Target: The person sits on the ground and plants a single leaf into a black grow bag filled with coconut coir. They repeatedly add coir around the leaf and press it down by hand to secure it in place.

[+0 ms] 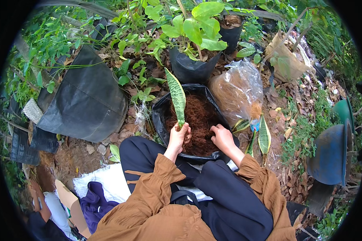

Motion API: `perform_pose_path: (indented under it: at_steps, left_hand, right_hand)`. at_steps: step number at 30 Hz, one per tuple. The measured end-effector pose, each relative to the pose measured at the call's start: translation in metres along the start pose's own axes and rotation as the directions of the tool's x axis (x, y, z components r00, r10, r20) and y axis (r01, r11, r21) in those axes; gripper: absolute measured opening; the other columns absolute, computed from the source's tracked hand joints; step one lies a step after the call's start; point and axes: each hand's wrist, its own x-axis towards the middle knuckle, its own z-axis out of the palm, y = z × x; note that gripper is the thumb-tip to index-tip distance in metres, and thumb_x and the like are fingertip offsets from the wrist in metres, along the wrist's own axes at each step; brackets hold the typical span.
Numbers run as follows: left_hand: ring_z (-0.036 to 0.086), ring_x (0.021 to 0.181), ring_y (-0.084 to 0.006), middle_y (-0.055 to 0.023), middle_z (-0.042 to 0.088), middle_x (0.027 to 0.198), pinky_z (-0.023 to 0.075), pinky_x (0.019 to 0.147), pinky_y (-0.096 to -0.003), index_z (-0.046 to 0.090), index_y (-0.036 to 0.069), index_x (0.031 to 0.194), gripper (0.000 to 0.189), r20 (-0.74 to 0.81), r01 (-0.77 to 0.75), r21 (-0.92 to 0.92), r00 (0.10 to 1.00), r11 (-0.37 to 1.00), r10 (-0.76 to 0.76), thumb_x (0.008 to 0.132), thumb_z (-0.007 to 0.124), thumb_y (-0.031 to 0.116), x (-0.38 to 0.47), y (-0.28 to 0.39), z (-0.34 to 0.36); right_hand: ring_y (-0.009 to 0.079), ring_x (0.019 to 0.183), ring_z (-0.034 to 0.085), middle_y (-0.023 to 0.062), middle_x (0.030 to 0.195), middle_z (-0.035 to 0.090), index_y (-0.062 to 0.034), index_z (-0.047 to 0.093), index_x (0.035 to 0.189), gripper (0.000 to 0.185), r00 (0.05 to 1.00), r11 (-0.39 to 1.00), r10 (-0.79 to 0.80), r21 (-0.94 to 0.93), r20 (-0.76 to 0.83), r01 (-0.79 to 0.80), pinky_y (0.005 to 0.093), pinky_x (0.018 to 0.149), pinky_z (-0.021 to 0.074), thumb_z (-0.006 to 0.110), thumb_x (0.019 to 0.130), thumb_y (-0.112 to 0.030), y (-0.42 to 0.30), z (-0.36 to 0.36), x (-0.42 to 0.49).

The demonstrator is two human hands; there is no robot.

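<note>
My left hand (pixel 178 139) grips a snake plant cutting (pixel 176 93) by its base, and the mottled green leaf with yellow edges points upward. Under it stands an open black plastic grow bag (pixel 160 119) between my knees, filled with reddish-brown coconut coir (pixel 198 120). My right hand (pixel 223 139) is at the right side of the bag, fingers curled and fingertips against the coir; whether they pinch any fibre is hidden. Just right of the bag, more snake plant leaves (pixel 264 137) lie on the soil.
A clear plastic bag of coir fibre (pixel 235 93) sits beyond the bag's right side. Potted plants in black bags (pixel 194 67) stand ahead. A large black grow bag (pixel 84 99) leans at left, a blue basin (pixel 327 156) at right. Another person's arm (pixel 40 200) shows lower left.
</note>
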Motion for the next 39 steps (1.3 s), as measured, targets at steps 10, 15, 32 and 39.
perform_pose_path:
  at_steps: [10,15,32,39]
  left_hand:
    - [0.054,0.064,-0.0115,-0.0022,0.058,0.077,0.0439,0.060,-0.0247,0.061,0.010,0.095,0.056,-0.064,-0.041,0.094,0.997,0.995,0.048,0.099,0.034,0.059,0.000,-0.005,0.020]
    - [0.058,0.080,-0.0136,-0.0042,0.062,0.085,0.0464,0.076,-0.0288,0.064,0.007,0.100,0.064,-0.136,-0.116,0.034,0.983,0.993,0.120,0.100,0.029,0.061,0.002,-0.001,0.040]
    - [0.062,0.084,-0.0176,-0.0062,0.064,0.086,0.0504,0.080,-0.0326,0.062,0.006,0.103,0.057,0.005,-0.086,-0.147,0.996,0.985,0.088,0.097,0.039,0.058,-0.002,0.010,0.048]
    - [0.063,0.075,-0.0165,-0.0066,0.064,0.086,0.0526,0.069,-0.0295,0.063,0.007,0.103,0.034,-0.036,-0.078,-0.125,0.997,0.989,0.074,0.094,0.061,0.039,-0.002,0.014,0.046]
  right_hand:
    - [0.0051,0.086,0.061,0.0032,0.092,0.066,-0.0043,0.062,0.112,0.029,0.939,0.542,0.156,0.768,0.306,-0.341,0.0240,0.075,0.0495,0.068,0.084,-0.009,-0.022,-0.067,0.028]
    - [0.0119,0.092,0.063,0.0064,0.109,0.063,-0.0029,0.058,0.118,0.034,0.982,0.409,-0.071,0.903,0.176,-0.132,0.0262,0.081,0.0508,0.060,0.083,0.000,-0.061,-0.084,0.025]
    - [0.0246,0.121,0.057,0.0118,0.125,0.063,-0.0046,0.063,0.117,0.035,0.756,0.816,-0.573,-0.131,-0.317,0.563,0.0403,0.106,0.0430,0.055,0.084,-0.010,-0.067,-0.034,-0.013]
    - [0.0197,0.119,0.058,0.0036,0.113,0.068,-0.0089,0.070,0.105,0.028,0.723,0.766,-0.634,-0.095,-0.273,0.636,0.0418,0.108,0.0374,0.061,0.079,-0.013,-0.065,-0.041,-0.015]
